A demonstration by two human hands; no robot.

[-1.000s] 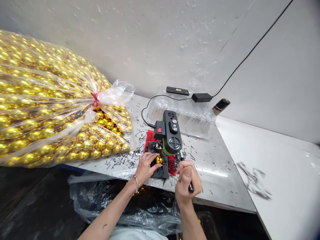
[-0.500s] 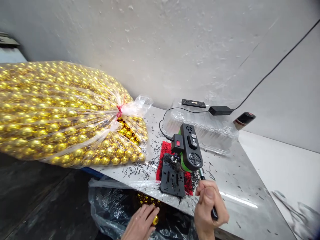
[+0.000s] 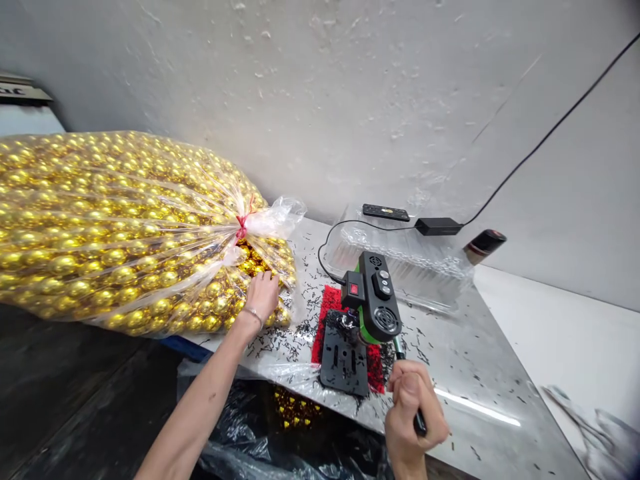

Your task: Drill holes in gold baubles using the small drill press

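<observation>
My left hand (image 3: 263, 293) reaches into the torn opening of a big clear plastic bag (image 3: 241, 230). Its fingertips dip among shiny gold balls (image 3: 251, 259), so what they hold, if anything, is hidden. My right hand (image 3: 415, 410) is closed around the black grip of a lever handle (image 3: 420, 423). That lever belongs to a small black and green bench machine (image 3: 381, 297) with a red switch and a flat slotted base plate (image 3: 345, 357). Below the table edge, more gold balls (image 3: 295, 410) lie in a dark, open plastic-lined container (image 3: 245, 440).
A red mat (image 3: 376, 373) lies under the machine, with small black scraps strewn around. Behind stands a clear plastic tray (image 3: 430, 270) carrying a black power adapter (image 3: 439, 227) and a flat black strip (image 3: 385, 212). A dark-capped bottle (image 3: 485, 245) leans there. A cable (image 3: 550, 130) runs up right.
My left hand has moved from a gold ball over the lower container up to the opening in the big bag. My right hand stays on the lever grip.
</observation>
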